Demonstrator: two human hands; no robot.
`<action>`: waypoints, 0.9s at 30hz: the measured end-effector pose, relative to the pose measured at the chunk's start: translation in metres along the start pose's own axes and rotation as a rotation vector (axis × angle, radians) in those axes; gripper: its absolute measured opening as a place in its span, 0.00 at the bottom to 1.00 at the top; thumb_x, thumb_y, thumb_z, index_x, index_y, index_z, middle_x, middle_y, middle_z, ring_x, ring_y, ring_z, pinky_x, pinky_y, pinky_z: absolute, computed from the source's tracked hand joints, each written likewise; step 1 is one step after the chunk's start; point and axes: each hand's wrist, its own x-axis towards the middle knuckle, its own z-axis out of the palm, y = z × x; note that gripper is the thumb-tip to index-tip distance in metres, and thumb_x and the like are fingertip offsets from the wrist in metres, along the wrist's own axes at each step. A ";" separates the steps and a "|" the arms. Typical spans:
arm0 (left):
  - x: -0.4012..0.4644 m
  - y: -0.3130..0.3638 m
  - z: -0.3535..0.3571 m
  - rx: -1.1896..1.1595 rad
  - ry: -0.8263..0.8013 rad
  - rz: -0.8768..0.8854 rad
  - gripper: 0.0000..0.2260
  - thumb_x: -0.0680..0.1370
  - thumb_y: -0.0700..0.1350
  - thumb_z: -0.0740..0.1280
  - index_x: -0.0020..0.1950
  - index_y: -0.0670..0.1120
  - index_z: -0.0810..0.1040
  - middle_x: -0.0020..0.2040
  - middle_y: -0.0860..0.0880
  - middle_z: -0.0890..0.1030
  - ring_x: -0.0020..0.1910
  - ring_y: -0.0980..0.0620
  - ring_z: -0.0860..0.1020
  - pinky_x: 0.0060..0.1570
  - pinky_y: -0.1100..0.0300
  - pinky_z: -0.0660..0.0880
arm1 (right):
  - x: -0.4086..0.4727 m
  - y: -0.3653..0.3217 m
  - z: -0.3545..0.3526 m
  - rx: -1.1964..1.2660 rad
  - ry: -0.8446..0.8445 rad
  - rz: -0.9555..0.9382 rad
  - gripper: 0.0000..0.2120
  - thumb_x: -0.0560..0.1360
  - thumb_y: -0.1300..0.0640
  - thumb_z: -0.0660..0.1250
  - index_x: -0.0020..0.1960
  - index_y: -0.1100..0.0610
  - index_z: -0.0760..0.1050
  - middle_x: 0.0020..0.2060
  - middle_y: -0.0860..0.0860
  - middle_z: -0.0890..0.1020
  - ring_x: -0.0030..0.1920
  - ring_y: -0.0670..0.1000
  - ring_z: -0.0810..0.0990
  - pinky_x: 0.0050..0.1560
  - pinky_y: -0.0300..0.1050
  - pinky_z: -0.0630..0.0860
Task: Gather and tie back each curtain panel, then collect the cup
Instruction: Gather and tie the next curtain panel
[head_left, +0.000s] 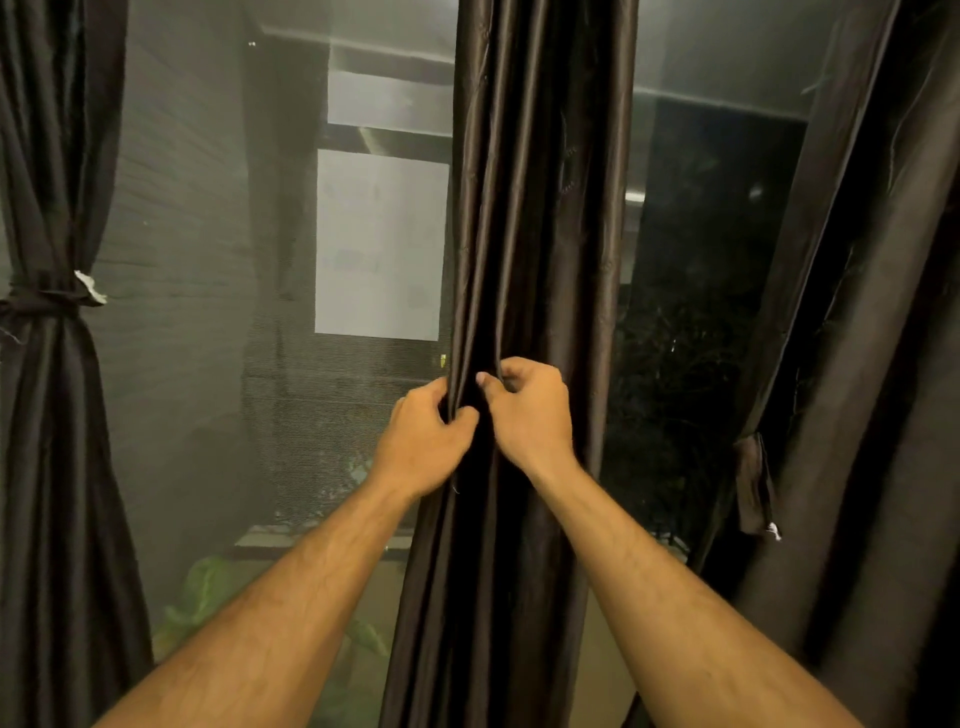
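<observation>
Dark screened window (291, 364) behind; left hand (423, 447) and right hand (530, 410), fingers curled tight, bunch middle curtain panel (535, 208) at waist height, apparently readying a tie; cup unseen.

Three dark curtain panels hang at the window screen (208, 364): a middle curtain (535, 208), a left curtain (47, 467) well apart from it on one side, and a right curtain (883, 364) well apart on the other. Two tie-back bands show, one tie (44, 304) wrapped round the left curtain, one loose strap (756, 483) hanging on the right curtain's edge. Two hands are on the middle curtain, the left hand (423, 441) and the right hand (530, 410), both gripping its folds side by side. One pale rectangle (382, 244) shows beyond the screen, left of the middle curtain.
</observation>
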 end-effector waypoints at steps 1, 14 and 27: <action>-0.001 0.002 0.002 0.004 -0.032 0.009 0.06 0.77 0.47 0.67 0.51 0.53 0.81 0.35 0.51 0.84 0.31 0.53 0.81 0.32 0.54 0.76 | -0.001 -0.003 0.000 0.020 -0.044 -0.028 0.10 0.81 0.58 0.68 0.41 0.57 0.83 0.34 0.48 0.85 0.38 0.46 0.84 0.43 0.49 0.81; 0.005 0.002 0.005 0.081 0.048 -0.050 0.07 0.80 0.41 0.65 0.45 0.50 0.79 0.34 0.55 0.82 0.29 0.59 0.79 0.30 0.63 0.72 | -0.022 0.011 -0.030 -0.153 0.536 -0.024 0.34 0.74 0.54 0.75 0.76 0.56 0.65 0.72 0.52 0.70 0.72 0.54 0.69 0.73 0.53 0.67; -0.009 0.019 0.000 -0.149 -0.223 0.028 0.25 0.70 0.45 0.66 0.68 0.47 0.80 0.54 0.54 0.84 0.53 0.56 0.82 0.57 0.55 0.77 | -0.004 -0.013 -0.015 0.143 -0.133 0.015 0.11 0.80 0.48 0.70 0.54 0.56 0.81 0.45 0.48 0.86 0.48 0.47 0.86 0.53 0.49 0.83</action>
